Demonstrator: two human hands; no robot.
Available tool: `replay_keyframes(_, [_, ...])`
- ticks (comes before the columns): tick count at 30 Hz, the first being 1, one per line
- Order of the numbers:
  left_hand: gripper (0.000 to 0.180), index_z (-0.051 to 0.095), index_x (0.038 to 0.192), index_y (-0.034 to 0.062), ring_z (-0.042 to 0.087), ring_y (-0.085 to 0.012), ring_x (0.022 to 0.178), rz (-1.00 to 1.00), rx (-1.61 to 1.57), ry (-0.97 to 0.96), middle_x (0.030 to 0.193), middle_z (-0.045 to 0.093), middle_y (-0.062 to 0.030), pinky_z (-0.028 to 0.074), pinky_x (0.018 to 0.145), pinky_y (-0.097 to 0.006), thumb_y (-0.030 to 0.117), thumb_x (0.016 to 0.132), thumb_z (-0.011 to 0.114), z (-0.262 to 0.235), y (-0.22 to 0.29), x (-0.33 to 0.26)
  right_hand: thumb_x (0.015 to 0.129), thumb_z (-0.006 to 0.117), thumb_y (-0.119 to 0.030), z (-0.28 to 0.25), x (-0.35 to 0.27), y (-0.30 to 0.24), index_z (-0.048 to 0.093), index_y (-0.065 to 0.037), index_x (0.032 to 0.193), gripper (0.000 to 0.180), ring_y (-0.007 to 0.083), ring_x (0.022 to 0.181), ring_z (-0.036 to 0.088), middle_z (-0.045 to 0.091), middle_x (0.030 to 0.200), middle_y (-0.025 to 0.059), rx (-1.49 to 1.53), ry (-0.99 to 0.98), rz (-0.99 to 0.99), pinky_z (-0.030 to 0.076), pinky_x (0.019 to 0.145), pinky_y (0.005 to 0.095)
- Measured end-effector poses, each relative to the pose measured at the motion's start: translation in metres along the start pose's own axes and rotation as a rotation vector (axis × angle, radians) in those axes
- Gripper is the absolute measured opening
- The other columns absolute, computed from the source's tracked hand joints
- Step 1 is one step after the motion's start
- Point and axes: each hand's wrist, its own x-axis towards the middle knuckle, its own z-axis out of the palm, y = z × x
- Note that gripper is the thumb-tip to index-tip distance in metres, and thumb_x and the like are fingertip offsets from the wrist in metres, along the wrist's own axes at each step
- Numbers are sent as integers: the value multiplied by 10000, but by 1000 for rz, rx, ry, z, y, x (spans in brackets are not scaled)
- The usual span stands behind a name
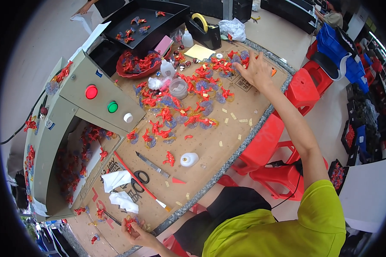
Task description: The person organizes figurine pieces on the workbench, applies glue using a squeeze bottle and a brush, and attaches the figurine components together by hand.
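Observation:
At the near edge of the table, my left hand (137,234) is closed on a small red figurine (130,222). My right arm stretches to the far right corner. There my right hand (256,73) has its fingers spread, with fingertips beside a red and purple figurine (244,58); whether they touch it cannot be told. A wide pile of red figurines (165,113) with clear purple and yellow parts covers the middle. A craft knife (152,164), a red-handled brush (137,180), scissors (140,176) and a white bottle (189,159) lie nearer me.
A grey machine (83,96) with red and green buttons stands at left, more figurines inside it. Behind are a red bowl (135,75), a black tray (141,37) and a tape dispenser (203,34). Red stools (261,141) stand beyond the table's right edge.

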Motion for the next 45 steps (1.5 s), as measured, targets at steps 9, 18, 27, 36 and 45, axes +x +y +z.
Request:
replay_keyframes(9, [300, 491, 1190, -22, 613, -151, 880, -39, 42, -22, 1065, 599, -143, 541, 572, -214, 81, 909, 516, -1, -1, 0, 617, 678, -566, 23, 42, 18, 499, -126, 1259, 799, 415, 1126, 476, 417, 1219, 303, 249, -233, 71, 436, 915, 439])
replay_keyframes(18, [273, 510, 1167, -17, 620, -140, 825, -52, 59, -1, 1018, 608, -126, 538, 559, -203, 48, 901, 510, -2, 0, 1, 629, 672, -533, 29, 42, 12, 556, -145, 1217, 714, 373, 1150, 464, 558, 1090, 257, 183, -160, 149, 416, 935, 415])
replay_keyframes(27, [289, 501, 1176, -20, 619, -143, 850, -49, 46, -28, 1070, 599, -137, 539, 557, -212, 100, 914, 518, 3, 1, -1, 725, 687, -353, 50, 73, 59, 548, -41, 1185, 573, 207, 849, 622, 610, 1016, 125, 783, -205, 240, 507, 741, 313])
replay_keyframes(36, [278, 508, 1164, -12, 620, -140, 806, -47, 88, 39, 1011, 608, -123, 536, 548, -208, 105, 912, 522, 2, 3, 3, 908, 521, -329, -52, 104, -13, 580, -53, 1045, 313, 125, 687, 633, 654, 857, 48, 1582, -538, 241, 522, 558, 249])
replay_keyframes(45, [234, 566, 1078, -38, 596, -177, 815, -78, 99, -4, 924, 629, -113, 499, 713, -279, -3, 846, 565, -1, 21, 0, 871, 580, -383, 0, 234, -265, 564, -54, 998, 354, 160, 684, 629, 634, 825, 57, 1629, -687, 249, 539, 660, 341])
